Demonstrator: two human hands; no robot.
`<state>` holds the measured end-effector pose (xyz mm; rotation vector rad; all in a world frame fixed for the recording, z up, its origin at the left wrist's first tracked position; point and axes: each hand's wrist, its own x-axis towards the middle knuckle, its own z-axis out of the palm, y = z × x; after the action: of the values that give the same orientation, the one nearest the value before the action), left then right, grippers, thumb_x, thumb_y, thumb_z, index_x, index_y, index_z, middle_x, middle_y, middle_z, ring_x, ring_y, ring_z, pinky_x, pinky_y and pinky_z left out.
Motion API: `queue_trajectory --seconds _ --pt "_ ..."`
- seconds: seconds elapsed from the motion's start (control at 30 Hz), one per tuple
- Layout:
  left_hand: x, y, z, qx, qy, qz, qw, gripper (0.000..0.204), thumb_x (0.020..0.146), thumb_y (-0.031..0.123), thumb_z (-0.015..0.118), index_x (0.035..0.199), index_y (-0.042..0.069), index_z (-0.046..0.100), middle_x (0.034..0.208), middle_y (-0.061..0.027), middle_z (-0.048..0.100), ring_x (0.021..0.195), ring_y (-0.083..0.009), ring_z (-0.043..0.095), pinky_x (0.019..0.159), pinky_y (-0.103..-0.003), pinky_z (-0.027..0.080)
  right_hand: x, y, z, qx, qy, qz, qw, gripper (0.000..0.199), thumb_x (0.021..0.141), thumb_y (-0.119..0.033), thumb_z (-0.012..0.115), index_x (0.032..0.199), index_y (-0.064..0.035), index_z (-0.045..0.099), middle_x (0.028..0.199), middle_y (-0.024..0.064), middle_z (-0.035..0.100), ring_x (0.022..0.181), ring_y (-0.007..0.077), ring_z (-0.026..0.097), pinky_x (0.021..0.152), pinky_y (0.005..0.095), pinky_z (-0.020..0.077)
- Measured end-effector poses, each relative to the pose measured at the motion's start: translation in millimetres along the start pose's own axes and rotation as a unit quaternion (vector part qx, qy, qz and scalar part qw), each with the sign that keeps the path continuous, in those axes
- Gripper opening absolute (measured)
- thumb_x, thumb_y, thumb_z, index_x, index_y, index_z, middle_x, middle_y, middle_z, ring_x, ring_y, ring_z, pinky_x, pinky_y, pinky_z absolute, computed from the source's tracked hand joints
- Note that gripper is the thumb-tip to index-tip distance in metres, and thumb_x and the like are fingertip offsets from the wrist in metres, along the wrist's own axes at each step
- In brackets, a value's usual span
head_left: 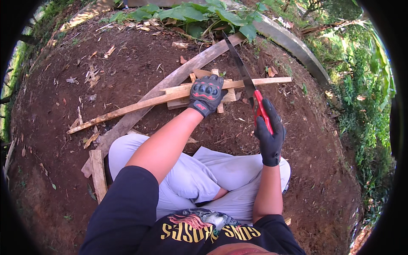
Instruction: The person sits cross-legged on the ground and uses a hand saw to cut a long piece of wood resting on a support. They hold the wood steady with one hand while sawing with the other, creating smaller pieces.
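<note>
My gloved left hand (pixel 206 94) is closed over a long, thin wooden strip (pixel 136 105) and presses it down on shorter wood pieces (pixel 230 96). The strip slants from the lower left up to the right, its right end reaching past the saw. In my gloved right hand (pixel 271 138) is a handsaw (pixel 241 63), held by its red handle (pixel 259 106). Its dark blade points up and away, crossing the strip to the right of my left hand. I cannot tell whether the teeth touch the wood.
A weathered plank (pixel 114 134) lies diagonally beneath the wood on the brown soil (pixel 314 170). Another short board (pixel 98 174) rests beside my left knee. Broad green leaves (pixel 185 12) and scattered wood chips (pixel 146 25) are at the far side. Dense plants (pixel 361 106) line the right.
</note>
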<state>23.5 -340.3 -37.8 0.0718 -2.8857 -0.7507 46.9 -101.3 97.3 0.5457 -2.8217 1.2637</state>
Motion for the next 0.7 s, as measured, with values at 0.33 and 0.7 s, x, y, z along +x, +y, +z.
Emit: queue_trajectory --seconds 0.33,0.7 --pt "4 -8 -1 0.012 -0.002 -0.003 1.000 0.043 0.097 0.048 0.073 0.114 0.008 0.076 0.112 -0.0143 0.077 0.095 -0.0323 0.077 0.082 -0.048 0.061 -97 -61 -80 0.125 0.013 0.186 0.975 0.054 0.099 -0.006 0.071 0.153 -0.0041 0.066 0.127 0.0060 0.073 0.076 0.0051 0.060 0.065 0.0233 0.0500" --pt "3 -5 2 -0.009 0.010 -0.031 0.999 0.049 0.094 0.052 0.076 0.114 0.008 0.077 0.112 -0.0150 0.077 0.100 -0.0343 0.076 0.087 -0.050 0.060 -7 -20 8 0.136 -0.008 0.175 0.975 0.056 0.100 -0.010 0.071 0.156 -0.0088 0.064 0.149 0.0144 0.070 0.131 0.0218 0.069 0.109 0.0362 0.0531"
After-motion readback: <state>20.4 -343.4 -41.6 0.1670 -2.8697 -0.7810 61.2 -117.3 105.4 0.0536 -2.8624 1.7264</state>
